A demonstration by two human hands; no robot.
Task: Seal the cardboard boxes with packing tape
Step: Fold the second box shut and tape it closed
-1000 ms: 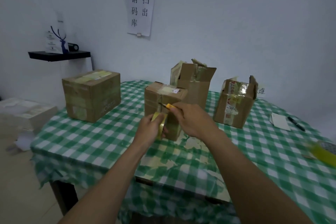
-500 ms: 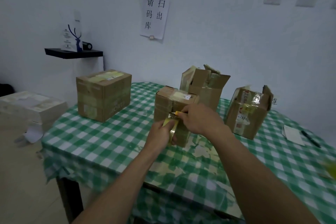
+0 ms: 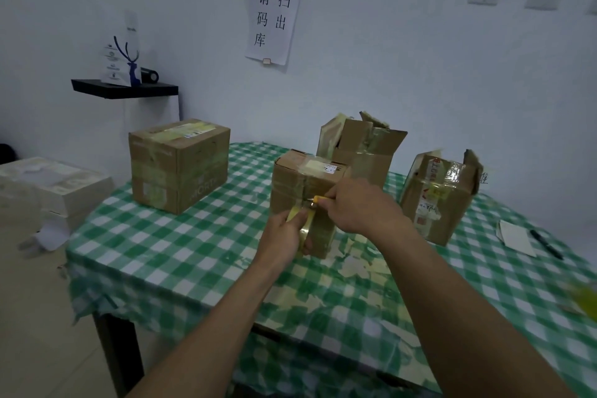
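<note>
Yellow cutter (image 3: 318,200), gripped by right hand (image 3: 361,207), now at tape on centre box (image 3: 300,181); left hand (image 3: 282,237) grips roll (image 3: 304,225); cut likely imminent.

Bare tablecloth (image 3: 181,245) lies open between left box (image 3: 177,165) and middle box (image 3: 303,191).

left hand (image 3: 284,233) gripped tape roll (image 3: 302,223) against small box (image 3: 307,191); right hand (image 3: 358,207) held yellow cutter (image 3: 318,200) at the tape
</note>
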